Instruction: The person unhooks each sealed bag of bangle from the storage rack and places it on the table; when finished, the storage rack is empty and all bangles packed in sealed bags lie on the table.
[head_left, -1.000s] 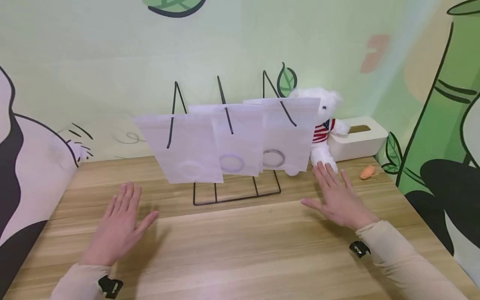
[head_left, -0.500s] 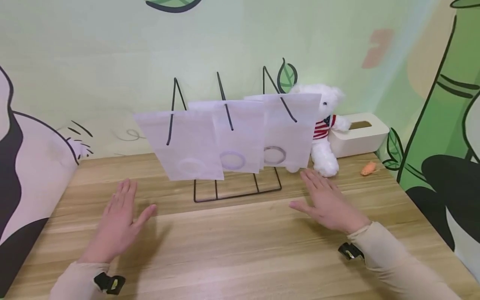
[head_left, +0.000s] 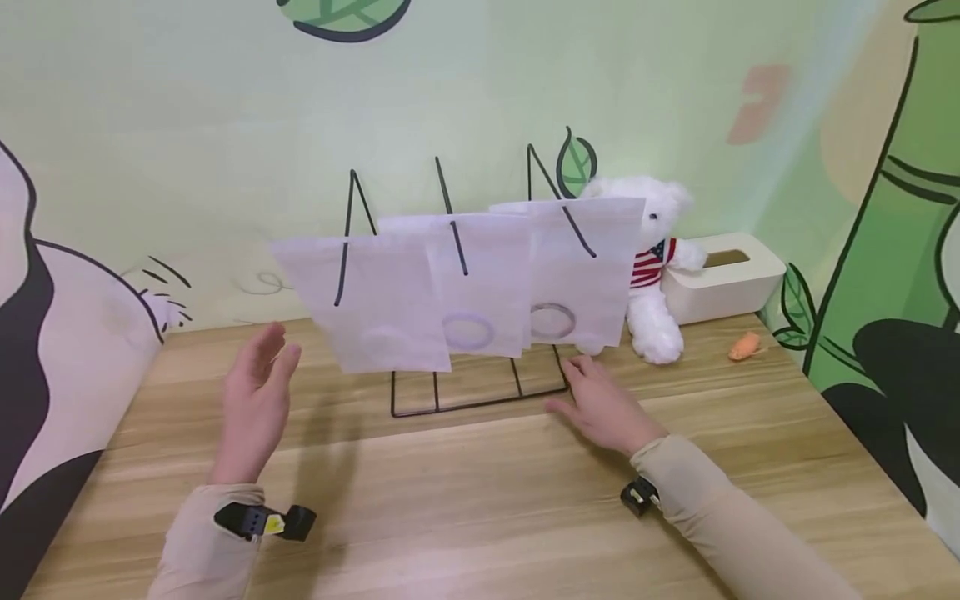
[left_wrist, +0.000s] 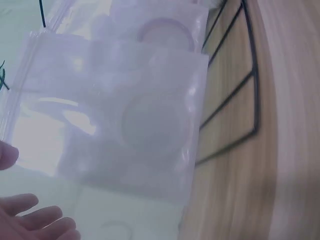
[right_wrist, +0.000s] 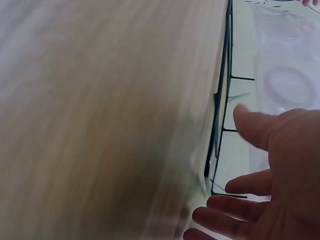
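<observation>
Three clear zip bags hang on the prongs of a black wire rack (head_left: 480, 406) in the head view. Each bag contains a ring: a faint whitish one in the left bag (head_left: 360, 287), a lilac ring (head_left: 468, 347) in the middle bag (head_left: 483, 258), and a brownish ring (head_left: 553, 305) in the right bag (head_left: 600, 267). My left hand (head_left: 257, 408) is raised left of the left bag, thumb apart from loosely bent fingers, holding nothing. By the rack's right front corner is my right hand (head_left: 606, 408), fingers extended; whether they touch the wire I cannot tell.
A white plush bear (head_left: 656, 325) in a striped shirt sits behind the right bag. Beside it stands a white tissue box (head_left: 720, 292). A small orange object (head_left: 745, 346) lies near the right edge of the wooden table (head_left: 465, 500). A painted wall rises behind.
My right hand has moved left from beside the bear to the rack's base corner. My left hand has lifted and turned sideways, shifting towards the left bag. Bags and rack look unmoved.
</observation>
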